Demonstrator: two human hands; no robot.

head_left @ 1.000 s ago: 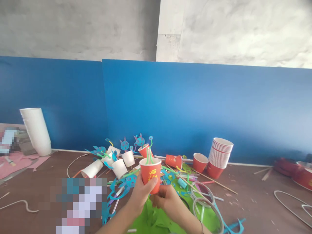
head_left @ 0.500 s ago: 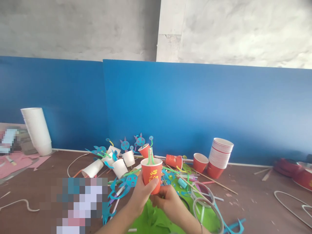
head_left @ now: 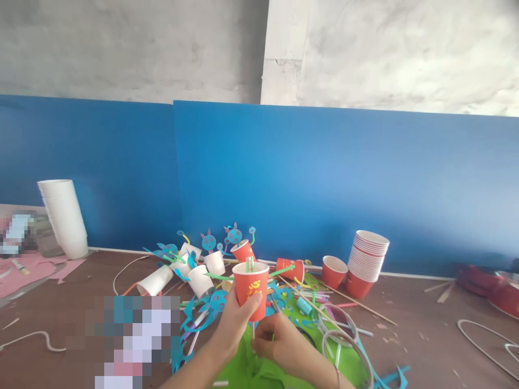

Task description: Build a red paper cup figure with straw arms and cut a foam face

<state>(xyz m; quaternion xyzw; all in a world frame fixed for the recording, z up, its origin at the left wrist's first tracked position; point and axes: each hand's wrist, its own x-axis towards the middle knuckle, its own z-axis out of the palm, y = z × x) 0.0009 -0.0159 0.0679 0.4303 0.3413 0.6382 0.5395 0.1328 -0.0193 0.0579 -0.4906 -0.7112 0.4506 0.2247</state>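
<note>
My left hand [head_left: 235, 324] is wrapped round a red paper cup [head_left: 250, 292] with yellow markings, held upright over the table. Green straws [head_left: 283, 271] stick out on both sides of the cup near its rim, and a short pale green piece [head_left: 249, 263] shows at its mouth. Below the cup's base a thin pale straw [head_left: 253, 330] comes out. My right hand [head_left: 270, 337] pinches this straw, its fingers closed just under the cup. Several white cups [head_left: 200, 280] with blue paper animal faces [head_left: 208, 241] lie behind and to the left.
Green paper [head_left: 259, 367], blue scraps and loose straws cover the table under my hands. Wire rings [head_left: 346, 351] lie at right. Stacked red-and-white cups [head_left: 367, 262] stand back right, a white cup stack [head_left: 65, 219] far left. A blue partition [head_left: 324, 178] rises behind.
My right hand has moved down from the cup's base, and the straw shows below it. The green straws that stood up in the cup now point out sideways.
</note>
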